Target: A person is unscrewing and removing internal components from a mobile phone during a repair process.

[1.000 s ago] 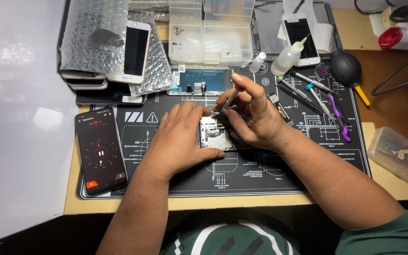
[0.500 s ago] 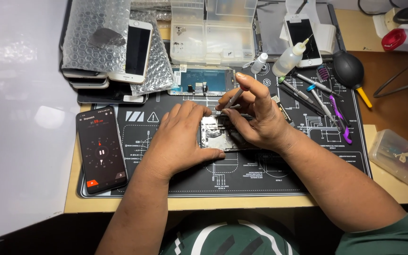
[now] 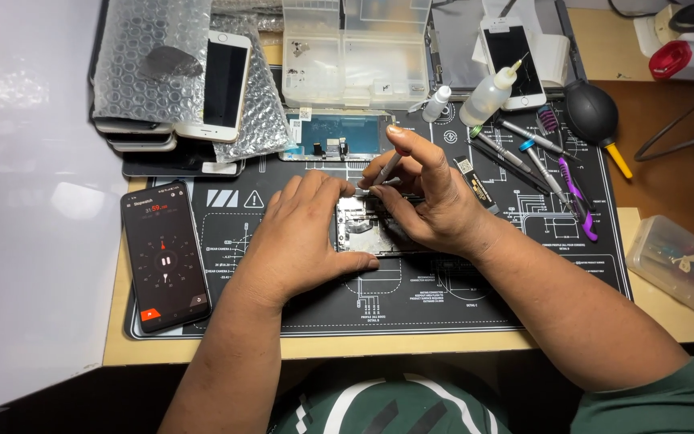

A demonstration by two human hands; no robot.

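Black work mat covers the table; left hand pins the opened phone steady while right hand pinches a screwdriver just above it.

Person, head view. Both forearms bare from elbow to wrist. The left hand carries no glove, ring, watch or band; the right hand likewise, as far as its visible side shows. Fingernails short and unpainted. At the near right corner, a dark green short sleeve covers the right upper arm, its hem ending near the elbow. At the near edge, centre, a dark green garment with white curved stripes across the front. Left sleeve not in view.
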